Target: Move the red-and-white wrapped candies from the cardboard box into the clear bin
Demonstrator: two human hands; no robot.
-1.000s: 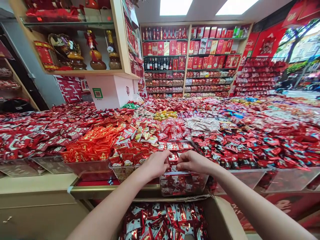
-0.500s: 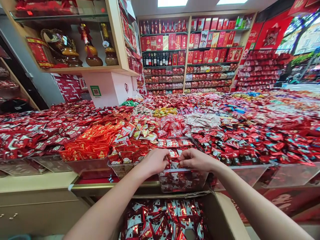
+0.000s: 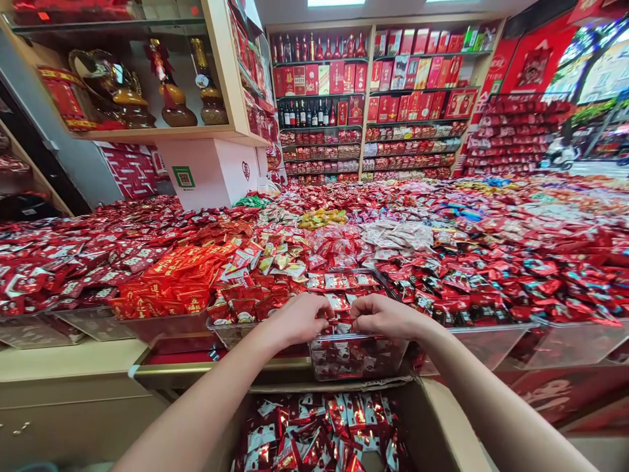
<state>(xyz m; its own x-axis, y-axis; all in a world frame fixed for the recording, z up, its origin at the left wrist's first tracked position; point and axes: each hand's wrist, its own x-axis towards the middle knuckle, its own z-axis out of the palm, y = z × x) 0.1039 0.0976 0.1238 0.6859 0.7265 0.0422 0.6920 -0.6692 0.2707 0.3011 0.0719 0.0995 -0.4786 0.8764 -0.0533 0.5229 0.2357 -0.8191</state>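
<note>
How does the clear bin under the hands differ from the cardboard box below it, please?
The clear bin is see-through, while the cardboard box is opaque and brown. The bin's visible packets sit in fairly neat rows; the box's packets lie jumbled. The bin stands higher, the box lower. Both are open-topped and hold small red-and-white packets.

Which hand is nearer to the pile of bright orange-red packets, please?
Left. The left hand is to the right of the orange-red packets; the right hand is farther right, beyond the left hand. Neither touches them.
</note>
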